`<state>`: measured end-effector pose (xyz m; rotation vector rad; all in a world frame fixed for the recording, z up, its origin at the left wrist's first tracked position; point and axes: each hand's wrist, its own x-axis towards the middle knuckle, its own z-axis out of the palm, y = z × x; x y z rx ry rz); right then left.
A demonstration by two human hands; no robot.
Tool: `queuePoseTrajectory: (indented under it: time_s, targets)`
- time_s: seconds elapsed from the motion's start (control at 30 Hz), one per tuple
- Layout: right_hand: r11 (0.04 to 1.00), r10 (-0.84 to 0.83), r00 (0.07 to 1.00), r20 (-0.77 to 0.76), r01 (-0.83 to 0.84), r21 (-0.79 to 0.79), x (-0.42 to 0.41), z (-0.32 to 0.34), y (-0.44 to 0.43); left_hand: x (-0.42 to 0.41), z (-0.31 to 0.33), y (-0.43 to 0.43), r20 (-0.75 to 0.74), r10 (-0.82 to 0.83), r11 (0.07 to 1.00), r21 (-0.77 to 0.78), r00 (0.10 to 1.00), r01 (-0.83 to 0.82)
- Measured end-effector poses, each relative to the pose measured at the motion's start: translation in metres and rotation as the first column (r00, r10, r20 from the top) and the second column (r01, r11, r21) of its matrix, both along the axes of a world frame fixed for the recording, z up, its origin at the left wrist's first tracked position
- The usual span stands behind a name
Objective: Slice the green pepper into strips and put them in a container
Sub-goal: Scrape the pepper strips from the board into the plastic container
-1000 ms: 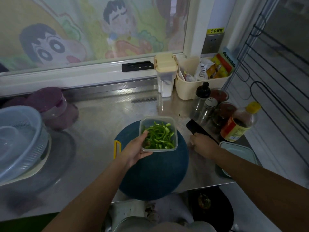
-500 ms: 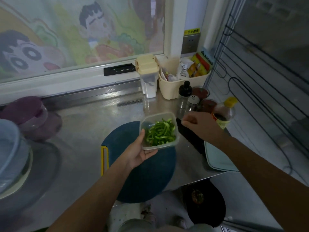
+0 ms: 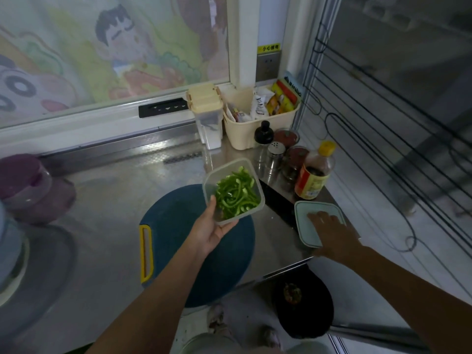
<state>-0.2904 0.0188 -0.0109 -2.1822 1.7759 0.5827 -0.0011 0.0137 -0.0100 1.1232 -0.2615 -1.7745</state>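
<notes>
A clear square container point(image 3: 231, 167) full of green pepper strips point(image 3: 236, 194) is lifted above the round blue cutting board point(image 3: 178, 226). My left hand point(image 3: 212, 229) grips its near corner from below, thumb on the wall. My right hand point(image 3: 329, 229) lies with fingers spread flat on a pale green lid point(image 3: 305, 226) at the counter's right edge. A dark knife blade point(image 3: 277, 204) lies on the steel counter between the container and the lid.
A soy sauce bottle point(image 3: 313, 176), shaker and jars crowd the back right, behind them a cream basket point(image 3: 245, 134) of packets. Purple containers point(image 3: 33, 185) and a large lidded bowl stand at the left. A black bin point(image 3: 304, 306) sits on the floor below the counter edge.
My right hand left the knife and came down to the right onto the pale green lid. My left hand keeps the container lifted, now slightly further right.
</notes>
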Motion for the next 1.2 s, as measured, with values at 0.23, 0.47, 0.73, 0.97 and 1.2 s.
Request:
queuePoseTrajectory:
  time_s: [0.23, 0.47, 0.73, 0.97, 1.2]
  targets:
    - [0.997, 0.0, 1.0, 0.002, 0.0, -0.073, 0.007, 0.005, 0.005, -0.002, 0.004, -0.001, 0.041, 0.019, 0.999, 0.026, 0.999, -0.02]
    - [0.904, -0.114, 0.905, 0.409, 0.266, -0.335, 0.029, 0.045, 0.003, 0.009, 0.014, 0.002, 0.259, -0.177, 0.984, 0.028, 0.949, 0.176]
    - [0.792, 0.219, 0.589, 0.778, 0.358, -0.494, 0.088, 0.117, -0.003, 0.016, 0.028, 0.002, 0.329, -0.206, 0.977, 0.024, 0.922, 0.21]
    - [0.998, 0.014, 0.532, 0.846, 0.048, -0.047, 0.102, 0.129, -0.054, 0.02, 0.046, 0.007, 0.314, -0.348, 0.932, 0.01, 0.883, 0.363]
    - [0.994, 0.066, 0.549, 0.833, 0.032, -0.1, 0.118, 0.107, -0.076, 0.03, 0.055, 0.007, 0.301, -0.34, 0.929, -0.037, 0.891, 0.367]
